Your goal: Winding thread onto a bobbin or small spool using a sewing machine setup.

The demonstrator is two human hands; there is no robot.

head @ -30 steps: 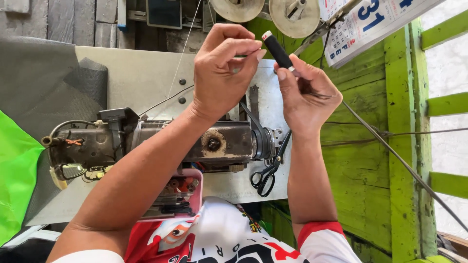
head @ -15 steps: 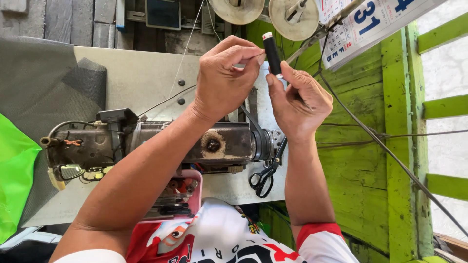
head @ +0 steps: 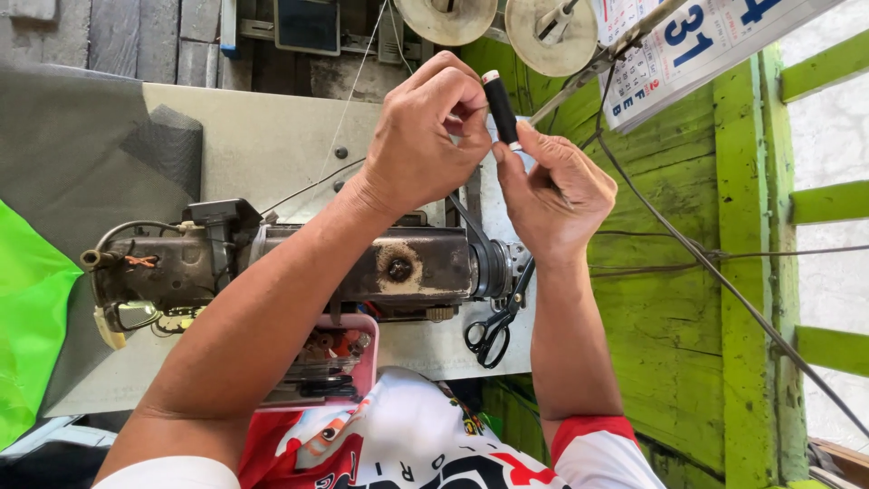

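A small black thread spool (head: 501, 109) with white ends stands nearly upright between my two hands, above the sewing machine (head: 398, 267). My right hand (head: 554, 195) grips the spool's lower end with thumb and fingertips. My left hand (head: 424, 136) is curled beside it, and its thumb and forefinger pinch at the spool's upper side. Whether a thread end lies between those fingers is too fine to tell.
The dark, worn machine sits on a pale table (head: 262, 136) with grey fabric (head: 90, 154) and bright green fabric (head: 27, 317) at left. Black scissors (head: 489, 335) and a pink tray (head: 367, 362) of small parts lie near me. Two thread cones (head: 543, 32) and a calendar (head: 697, 45) hang by the green wooden wall (head: 670, 317).
The spool has swung from a leftward tilt to nearly upright. My left fingers have closed in on its upper part. Both hands stay in about the same place.
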